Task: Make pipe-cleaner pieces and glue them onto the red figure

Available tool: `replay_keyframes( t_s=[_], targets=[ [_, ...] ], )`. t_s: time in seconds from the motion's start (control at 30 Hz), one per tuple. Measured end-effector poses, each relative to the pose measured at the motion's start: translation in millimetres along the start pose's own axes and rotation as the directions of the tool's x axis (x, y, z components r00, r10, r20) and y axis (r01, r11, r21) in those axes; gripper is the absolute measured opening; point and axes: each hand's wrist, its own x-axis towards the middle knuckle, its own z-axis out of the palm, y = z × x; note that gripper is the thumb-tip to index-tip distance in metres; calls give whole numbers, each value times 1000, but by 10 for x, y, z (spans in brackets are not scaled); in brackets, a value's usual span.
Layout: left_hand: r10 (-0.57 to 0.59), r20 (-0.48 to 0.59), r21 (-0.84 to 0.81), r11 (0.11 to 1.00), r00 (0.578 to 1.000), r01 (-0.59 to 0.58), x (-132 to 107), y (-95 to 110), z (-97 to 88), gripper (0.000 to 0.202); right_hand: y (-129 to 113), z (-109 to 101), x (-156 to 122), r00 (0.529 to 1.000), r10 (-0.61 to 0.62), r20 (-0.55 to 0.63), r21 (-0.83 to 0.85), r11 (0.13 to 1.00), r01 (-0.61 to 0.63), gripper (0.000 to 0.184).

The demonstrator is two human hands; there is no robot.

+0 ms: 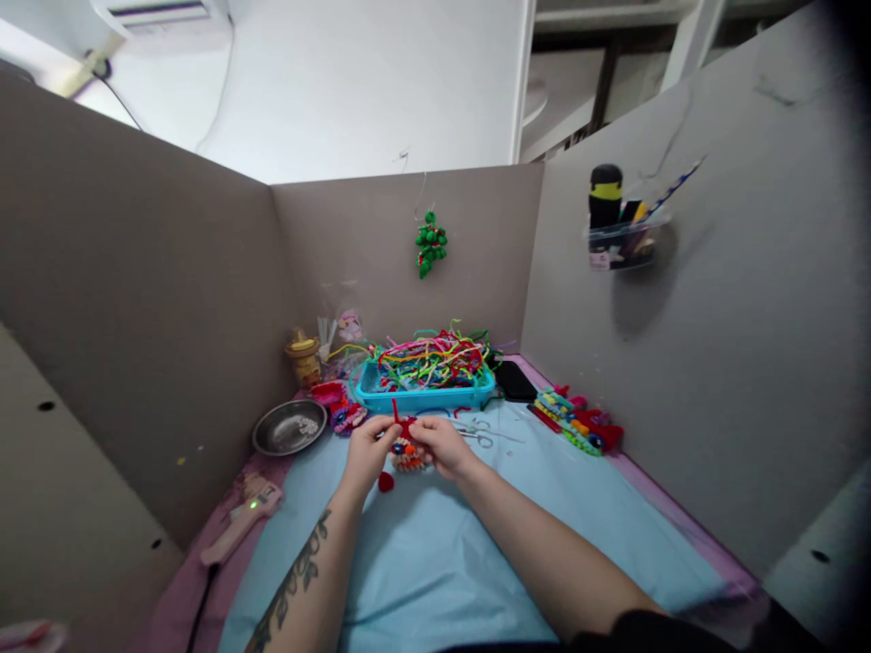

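Note:
Both hands meet over the middle of the blue-covered table, around a small pipe-cleaner figure (pixel 408 456) with peach and orange loops, a dark blue eye and red parts on top. My left hand (pixel 371 447) is closed in a pinch at its upper left, where a red pipe cleaner (pixel 395 411) sticks up. Fingers of my right hand (pixel 444 444) are closed on the figure's right side. Fingertips cover part of the red top. A red fuzzy piece (pixel 386 482) lies on the cover just below the left hand.
Behind the hands stands a blue tray (pixel 425 399) heaped with colourful pipe cleaners. Scissors (pixel 483 440) lie right of the hands. A metal bowl (pixel 289 428) and a pink glue gun (pixel 243 523) are at left. Finished-looking pipe-cleaner pieces (pixel 578 422) and a black phone (pixel 515 381) sit at right.

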Motion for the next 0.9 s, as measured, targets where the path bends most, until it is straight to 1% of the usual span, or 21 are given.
replay_keyframes(
  t_s=[0.13,0.2,0.27,0.37,0.43,0.53,0.7,0.9],
  targets=[
    [7,1,2,1000,1000,-7,-6,33,-12,18,13,1,1,1000,13,1,14,1000,-13,35],
    [-19,0,-25,999,1000,19,-11,41,-7,18,8,0,0,1000,2,5,1,1000,-2,35],
    [-73,-2,-85,994,997,73,-16,34,6,18,-2,1,-2,999,-37,-7,-27,999,36,34],
    [-142,-13,-183,973,990,137,-19,0,31,26,-8,9,-1,993,-112,-47,-88,990,108,33],
    [-154,-27,-232,962,988,144,-16,-32,43,28,0,19,2,987,-145,-69,-117,984,137,32],
    [-161,-42,-287,947,986,143,-2,-74,46,28,28,36,9,983,-162,-89,-116,982,152,32],
    [-200,-39,-299,937,979,179,15,-83,32,31,47,41,19,980,-171,-102,-140,978,156,32],
    [-234,-35,-290,933,972,214,12,-74,28,30,-11,17,8,962,-263,-70,-316,921,229,26]
  ],
)
